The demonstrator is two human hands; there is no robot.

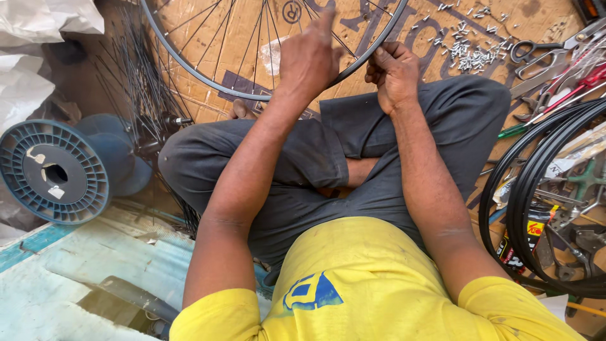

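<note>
1. a person sits cross-legged on cardboard (189,38), and the wheel (208,79) lies flat just beyond the knees, so rim and spokes sit within easy reach of both hands.
2. the left hand (309,57) is raised over the spokes (240,38) inside the rim, fingers loosely curled with one pointing up; it clamps on nothing that shows, and whether a fingertip touches a spoke i cannot tell.
3. the right hand (394,72) is bunched tight at the rim's near right edge, fingers pinched together as if on something small there; what it pinches is hidden by the knuckles.
4. nipples (470,53) lie scattered far right on the cardboard, just past the right hand, likely kept there for quick picking.
5. scissors (536,50) and other hand tools crowd the far right edge, near that same hand.
6. spare black rims (505,189) lie stacked to the right of the knee, apart from the wheel in hand.
7. loose spokes (142,107) fan out on the left beside a blue spool (44,170), well away from both hands.
</note>
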